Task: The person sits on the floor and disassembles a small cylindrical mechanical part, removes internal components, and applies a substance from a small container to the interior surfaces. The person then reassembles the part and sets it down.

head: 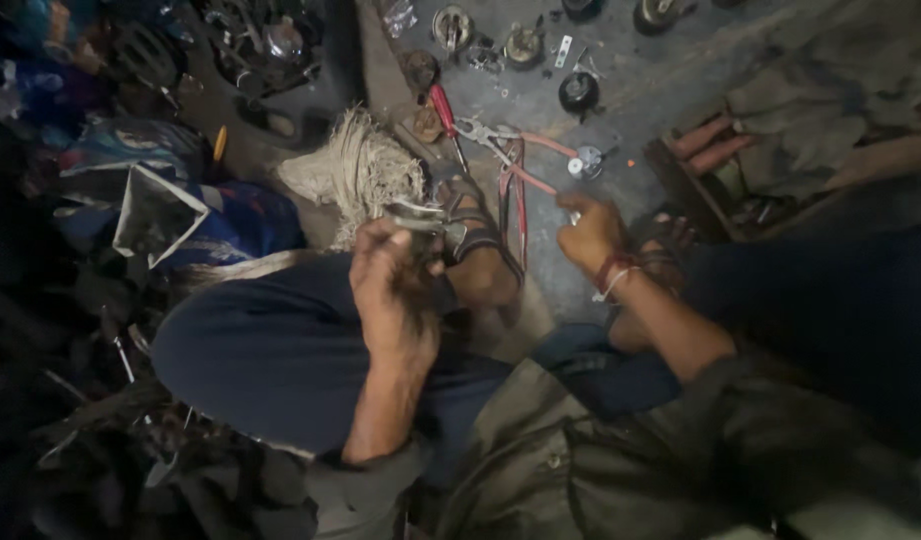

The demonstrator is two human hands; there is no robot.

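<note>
I squat on a dusty grey floor. My left hand (pixel 392 285) is closed around a metal tool with bright jaws (pixel 417 217), held above my sandalled left foot (pixel 477 250). My right hand (pixel 590 232), with a red thread on the wrist, pinches a small shiny metal piece (pixel 574 216) at its fingertips, just above my right foot (pixel 662 243). Red-handled pliers (pixel 513 185) lie on the floor between the hands. A red-handled screwdriver (pixel 445 116) lies a little further off.
A frayed bundle of pale fibre (pixel 365 172) sits left of my feet. Round metal parts (pixel 578 92) and small bits are scattered at the top. A wooden box (pixel 695 185) stands at the right. Dark clutter and a blue cloth (pixel 220 225) fill the left side.
</note>
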